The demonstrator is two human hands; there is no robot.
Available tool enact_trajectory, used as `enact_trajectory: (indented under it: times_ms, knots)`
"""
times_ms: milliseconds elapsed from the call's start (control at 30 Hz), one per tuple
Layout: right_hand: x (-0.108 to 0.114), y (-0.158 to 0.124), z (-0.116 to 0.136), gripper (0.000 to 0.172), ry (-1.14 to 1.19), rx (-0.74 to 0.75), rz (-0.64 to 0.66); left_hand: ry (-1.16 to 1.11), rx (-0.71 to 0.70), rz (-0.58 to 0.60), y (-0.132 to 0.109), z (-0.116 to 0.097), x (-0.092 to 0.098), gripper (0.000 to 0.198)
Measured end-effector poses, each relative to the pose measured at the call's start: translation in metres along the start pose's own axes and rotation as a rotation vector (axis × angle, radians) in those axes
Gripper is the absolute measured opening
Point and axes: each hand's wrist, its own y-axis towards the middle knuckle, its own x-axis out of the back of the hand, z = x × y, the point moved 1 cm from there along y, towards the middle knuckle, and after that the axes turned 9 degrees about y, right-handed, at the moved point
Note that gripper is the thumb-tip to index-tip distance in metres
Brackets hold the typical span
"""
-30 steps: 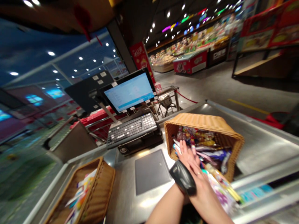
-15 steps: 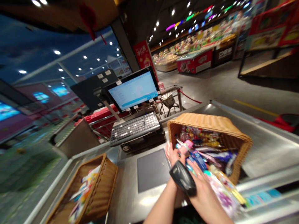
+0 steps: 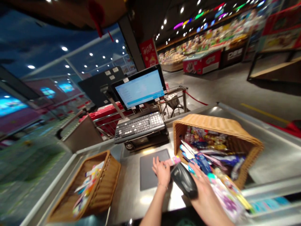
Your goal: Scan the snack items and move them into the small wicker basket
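I can read no label: the white characters on the red banner [image 3: 148, 53] and the print on the packets are too blurred. My left hand [image 3: 162, 171], at lower centre of the frame, has its grip closed on a pink packet [image 3: 173, 161]. The packet sits above the dark pad [image 3: 147, 175] on the desk [image 3: 131, 201], its long axis running left to right, the free end pointing at the tipped basket [image 3: 218, 124]. My right hand [image 3: 203, 185] has its grip clamped on a black scanner [image 3: 184, 180], whose head aims to the upper left.

The right grip [image 3: 202, 185] wears a ring [image 3: 200, 176], the left wrist [image 3: 161, 188] a bracelet [image 3: 162, 186].
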Motion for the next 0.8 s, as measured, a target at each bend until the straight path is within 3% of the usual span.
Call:
enact_trajectory:
  times_ms: [100,300,533,700,800]
  knots:
    - [0.0,0.001,0.003,0.054,0.026,0.005,-0.003,0.104,0.046,0.014,0.001,0.01,-0.002,0.034]
    - [-0.004,0.002,0.002,0.058,-0.016,0.027,0.0,0.293,-0.26,0.054,0.008,0.01,-0.008,0.037]
    - [-0.007,0.001,-0.005,0.059,-0.027,0.081,-0.012,0.382,-0.357,0.092,0.03,0.009,-0.023,0.036]
    - [-0.011,0.003,-0.004,0.058,-0.032,0.095,-0.059,0.418,-0.443,0.126,0.043,0.006,-0.022,0.025]
    - [-0.015,0.005,-0.007,0.058,-0.06,0.113,-0.023,0.421,-0.446,0.13,0.045,0.009,-0.022,0.02]
